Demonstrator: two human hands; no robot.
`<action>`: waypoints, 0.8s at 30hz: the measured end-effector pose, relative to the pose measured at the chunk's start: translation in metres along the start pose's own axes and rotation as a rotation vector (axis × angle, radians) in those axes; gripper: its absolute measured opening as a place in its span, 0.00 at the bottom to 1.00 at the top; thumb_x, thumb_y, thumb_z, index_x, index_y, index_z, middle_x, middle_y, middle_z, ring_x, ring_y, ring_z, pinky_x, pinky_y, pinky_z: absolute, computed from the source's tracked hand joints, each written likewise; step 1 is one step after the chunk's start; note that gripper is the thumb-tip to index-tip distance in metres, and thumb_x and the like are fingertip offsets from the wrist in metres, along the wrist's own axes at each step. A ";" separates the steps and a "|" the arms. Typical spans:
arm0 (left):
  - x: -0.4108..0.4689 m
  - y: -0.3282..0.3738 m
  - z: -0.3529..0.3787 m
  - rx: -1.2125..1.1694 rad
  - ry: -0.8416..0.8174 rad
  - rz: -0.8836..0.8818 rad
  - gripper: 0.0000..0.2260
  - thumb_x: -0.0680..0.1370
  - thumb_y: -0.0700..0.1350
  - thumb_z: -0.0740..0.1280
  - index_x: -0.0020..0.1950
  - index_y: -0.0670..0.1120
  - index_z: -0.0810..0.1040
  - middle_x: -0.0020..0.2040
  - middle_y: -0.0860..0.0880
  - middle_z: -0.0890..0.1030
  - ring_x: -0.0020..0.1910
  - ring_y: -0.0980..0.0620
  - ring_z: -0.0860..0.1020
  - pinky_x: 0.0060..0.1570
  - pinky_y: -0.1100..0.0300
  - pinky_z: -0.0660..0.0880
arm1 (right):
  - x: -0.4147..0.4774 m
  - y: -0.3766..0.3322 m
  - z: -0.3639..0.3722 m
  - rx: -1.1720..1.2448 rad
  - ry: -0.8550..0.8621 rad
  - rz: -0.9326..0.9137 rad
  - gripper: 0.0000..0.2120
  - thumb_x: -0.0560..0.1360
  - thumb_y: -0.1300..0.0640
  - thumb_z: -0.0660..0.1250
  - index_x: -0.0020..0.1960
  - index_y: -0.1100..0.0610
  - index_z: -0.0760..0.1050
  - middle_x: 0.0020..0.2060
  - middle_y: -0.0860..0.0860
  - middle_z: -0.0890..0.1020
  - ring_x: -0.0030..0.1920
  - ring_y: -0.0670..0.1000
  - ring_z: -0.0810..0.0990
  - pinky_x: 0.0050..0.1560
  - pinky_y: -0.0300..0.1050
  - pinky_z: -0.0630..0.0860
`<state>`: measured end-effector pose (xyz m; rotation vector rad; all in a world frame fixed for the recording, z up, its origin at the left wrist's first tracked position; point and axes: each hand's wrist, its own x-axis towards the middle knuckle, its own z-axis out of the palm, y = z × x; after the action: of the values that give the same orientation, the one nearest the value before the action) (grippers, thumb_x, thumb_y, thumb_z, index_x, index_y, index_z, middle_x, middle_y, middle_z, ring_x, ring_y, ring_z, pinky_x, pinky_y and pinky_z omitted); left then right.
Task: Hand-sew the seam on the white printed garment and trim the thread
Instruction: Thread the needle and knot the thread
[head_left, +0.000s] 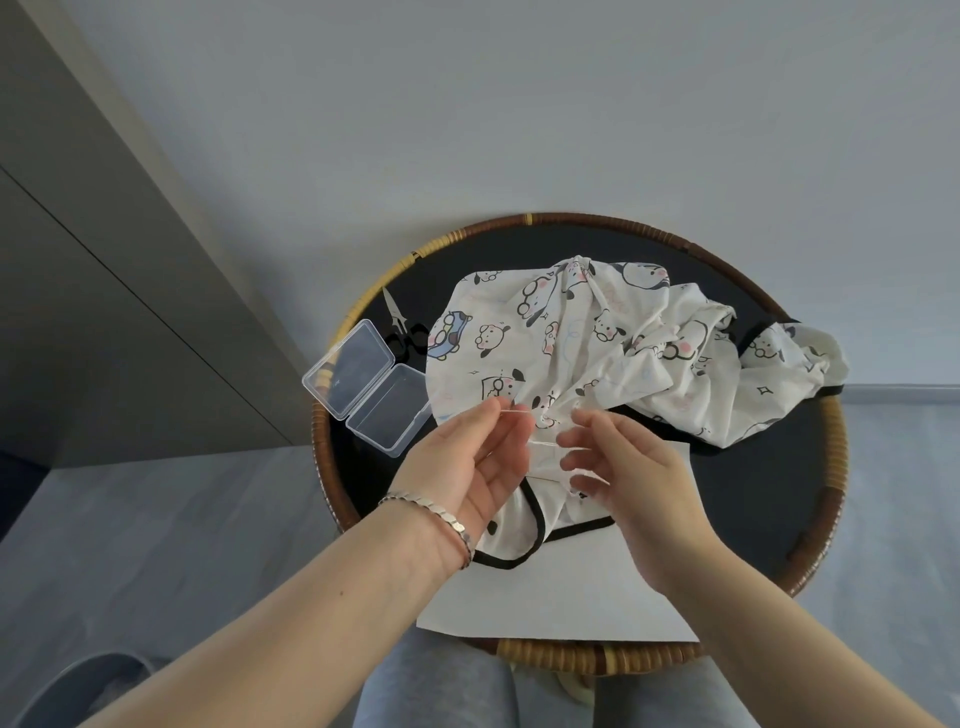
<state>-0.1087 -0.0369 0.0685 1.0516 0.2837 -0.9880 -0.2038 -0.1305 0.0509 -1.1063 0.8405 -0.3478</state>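
Two hands meet over the near edge of the garment (571, 332), which lies heaped on a round tray table (779, 478), its lower hem spilling onto a sheet of white paper (561, 597). The cloth looks light, thin and very soft. It folds and bunches under its own weight, so it will likely slide and shift unless it is gathered firmly just beside the seam. The black edging (535, 519) looks a little firmer and is probably the steadier place to take hold. The left hand (467, 462) pinches the thread (544, 443) between thumb and forefinger, with its other fingers loosely spread. The right hand (636, 483) is half curled, and its fingertips close on a short taut stretch of the same strand. The strand is too fine to show whether a needle is on it, and it will probably snap or slip if tugged hard. The fabric is white and printed with cartoon dogs, small stars and one blue car, and it is rumpled into deep creases towards the far right. Small scissors (396, 317) lie at the far left of the table, partly behind an open clear plastic box (371, 387) and well apart from both hands.
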 end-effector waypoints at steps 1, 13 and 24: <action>0.001 0.001 0.000 -0.003 -0.009 -0.001 0.08 0.77 0.41 0.63 0.40 0.42 0.78 0.35 0.47 0.83 0.32 0.56 0.82 0.29 0.66 0.78 | 0.001 0.004 -0.002 -0.012 -0.001 0.030 0.08 0.77 0.59 0.60 0.47 0.55 0.78 0.36 0.50 0.81 0.33 0.46 0.77 0.39 0.40 0.74; 0.001 0.016 0.000 0.211 -0.052 -0.158 0.07 0.76 0.39 0.64 0.40 0.39 0.79 0.29 0.46 0.81 0.27 0.56 0.80 0.25 0.67 0.76 | 0.004 0.004 0.000 -0.352 -0.234 -0.591 0.17 0.70 0.63 0.70 0.48 0.40 0.81 0.37 0.44 0.82 0.35 0.44 0.79 0.41 0.31 0.73; -0.001 0.015 0.005 0.264 -0.101 -0.245 0.05 0.75 0.39 0.65 0.40 0.41 0.77 0.27 0.48 0.79 0.25 0.56 0.79 0.26 0.66 0.76 | 0.000 0.007 -0.002 -0.348 -0.151 -0.794 0.07 0.69 0.55 0.67 0.45 0.49 0.82 0.42 0.42 0.80 0.46 0.41 0.78 0.46 0.30 0.72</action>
<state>-0.0990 -0.0385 0.0807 1.2210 0.2054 -1.3213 -0.2066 -0.1287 0.0445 -1.7543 0.2952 -0.7814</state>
